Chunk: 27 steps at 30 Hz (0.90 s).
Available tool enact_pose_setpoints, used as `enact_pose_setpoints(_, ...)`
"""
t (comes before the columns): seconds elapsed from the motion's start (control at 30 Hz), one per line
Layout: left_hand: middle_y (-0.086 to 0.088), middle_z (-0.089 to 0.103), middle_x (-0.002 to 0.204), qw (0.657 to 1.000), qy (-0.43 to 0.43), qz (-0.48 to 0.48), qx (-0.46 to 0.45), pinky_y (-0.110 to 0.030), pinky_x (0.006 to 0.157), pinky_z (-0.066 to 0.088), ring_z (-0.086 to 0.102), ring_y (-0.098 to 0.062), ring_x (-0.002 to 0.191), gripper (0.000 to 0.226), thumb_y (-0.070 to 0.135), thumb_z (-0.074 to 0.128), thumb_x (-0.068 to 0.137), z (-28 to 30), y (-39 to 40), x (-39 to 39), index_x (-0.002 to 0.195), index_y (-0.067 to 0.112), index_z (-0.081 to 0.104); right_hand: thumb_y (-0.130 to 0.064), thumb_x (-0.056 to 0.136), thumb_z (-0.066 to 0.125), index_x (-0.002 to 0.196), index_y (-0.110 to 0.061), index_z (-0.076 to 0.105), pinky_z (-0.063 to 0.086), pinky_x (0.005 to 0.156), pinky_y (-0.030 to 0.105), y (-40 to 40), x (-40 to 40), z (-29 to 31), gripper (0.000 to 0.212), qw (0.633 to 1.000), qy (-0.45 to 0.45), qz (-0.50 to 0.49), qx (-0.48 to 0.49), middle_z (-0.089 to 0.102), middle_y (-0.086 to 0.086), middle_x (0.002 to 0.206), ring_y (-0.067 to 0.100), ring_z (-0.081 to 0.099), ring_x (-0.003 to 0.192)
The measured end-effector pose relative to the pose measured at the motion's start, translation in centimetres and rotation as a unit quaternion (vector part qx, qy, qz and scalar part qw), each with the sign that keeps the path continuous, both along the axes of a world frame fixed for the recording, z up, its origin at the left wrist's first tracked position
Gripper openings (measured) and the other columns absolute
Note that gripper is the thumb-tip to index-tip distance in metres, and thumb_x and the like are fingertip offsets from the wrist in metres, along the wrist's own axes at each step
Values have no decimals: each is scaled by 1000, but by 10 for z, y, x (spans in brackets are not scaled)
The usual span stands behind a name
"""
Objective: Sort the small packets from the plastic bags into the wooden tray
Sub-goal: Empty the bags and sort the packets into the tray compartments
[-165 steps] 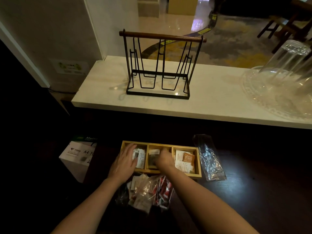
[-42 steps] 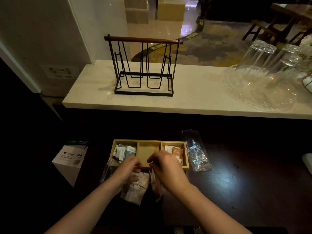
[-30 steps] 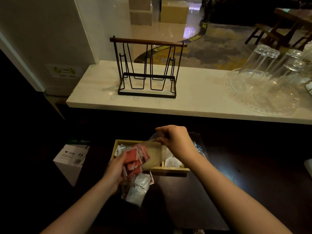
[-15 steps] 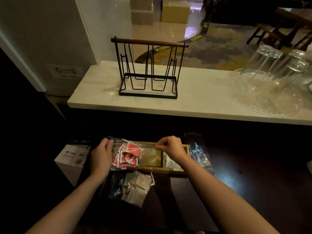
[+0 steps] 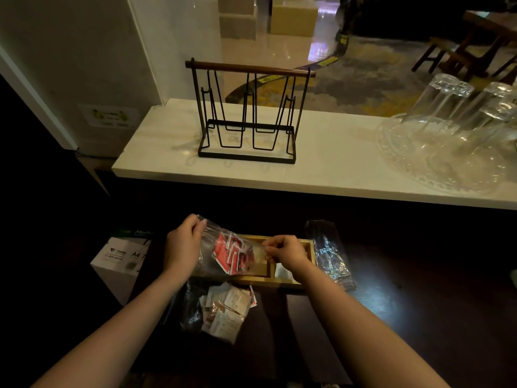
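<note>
Left hand [image 5: 181, 245] and right hand [image 5: 288, 252] each pinch an end of a clear bag [image 5: 223, 247] of red packets [image 5: 230, 254], above the tray [image 5: 279, 282]. More bagged packets [image 5: 226, 312] lie on the dark worktop [image 5: 405, 303] just in front of the tray.

"A4" on white paper box [image 5: 120, 261], partial "Mult" on its green top, other print illegible

Dark tabletop [image 5: 405, 317], wooden tray [image 5: 279, 284], loose packets [image 5: 226, 312], crumpled plastic bag [image 5: 330, 256] beside tray
</note>
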<state>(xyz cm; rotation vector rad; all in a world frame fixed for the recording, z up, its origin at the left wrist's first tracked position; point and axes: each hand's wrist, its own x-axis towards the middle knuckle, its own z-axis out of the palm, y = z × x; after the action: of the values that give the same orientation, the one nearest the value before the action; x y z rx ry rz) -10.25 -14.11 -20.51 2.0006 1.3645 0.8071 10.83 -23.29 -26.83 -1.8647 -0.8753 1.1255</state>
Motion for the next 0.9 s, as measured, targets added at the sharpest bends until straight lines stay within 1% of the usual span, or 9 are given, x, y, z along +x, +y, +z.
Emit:
enact_pose_setpoints(0.07,8,41,54,1000,-3,-22,17,-11,47,37,42,-6,49,42,17,52,95,8,0,8,61,33,34,-2,91,56,103,-2,65,52,62,21,-2,-1,-3,15,999,30,-25,-3,63,3,83,9,59,65)
enact_pose_setpoints(0.17,8,41,54,999,0,-48,21,-16,45,34,42,-4,49,41,18,54,95,14,2,17,61,33,35,-3,90,58,102,-4,64,52,61,21,-6,-1,-8,14,997,58,-52,-4,62,2,83,9,59,64)
enact_pose_setpoints(0.27,6,44,56,998,6,-67,19,-19,47,30,43,-4,50,33,20,55,94,14,0,24,64,23,42,-4,88,62,100,-8,63,53,59,21,-7,1,-13,13,995,79,-63,-16,62,5,80,11,59,62)
enact_pose_setpoints(0.33,6,43,56,997,4,-71,23,-19,47,30,43,-4,50,29,21,56,93,16,0,28,67,19,43,-5,86,64,91,-12,63,53,58,23,-5,2,-13,9,993,92,-70,-20,62,5,77,11,59,59)
enact_pose_setpoints(0.43,7,40,54,997,9,-69,37,-21,47,30,41,-5,49,32,22,57,93,19,3,32,65,20,41,-6,88,62,84,-18,62,55,65,27,-3,1,-13,13,995,81,-61,-24,65,5,80,11,60,63)
enact_pose_setpoints(0.53,7,40,53,996,12,-78,42,-17,47,30,41,-3,49,32,22,58,92,24,2,34,65,19,41,-6,90,58,91,-12,62,56,67,24,-6,-1,-13,7,994,88,-58,-17,65,2,84,10,63,68)
enact_pose_setpoints(0.63,6,39,54,994,3,-92,54,-17,48,33,42,-4,49,31,22,58,92,32,-2,37,66,16,43,-5,91,55,101,-3,62,55,62,19,-5,-4,-11,12,993,103,-55,-5,64,1,85,8,63,70)
enact_pose_setpoints(0.77,7,40,54,993,-10,-104,63,-11,51,36,50,1,56,37,21,57,93,39,-2,39,61,27,40,-5,92,54,102,-5,62,53,56,15,-4,-8,-8,12,992,105,-67,4,64,2,88,8,64,71)
enact_pose_setpoints(0.9,7,39,53,994,-7,-91,66,-11,49,35,41,-3,49,40,22,57,93,43,0,33,59,30,36,-9,93,54,91,-19,61,55,65,21,-4,-11,-2,13,993,92,-61,31,63,-3,91,10,63,82)
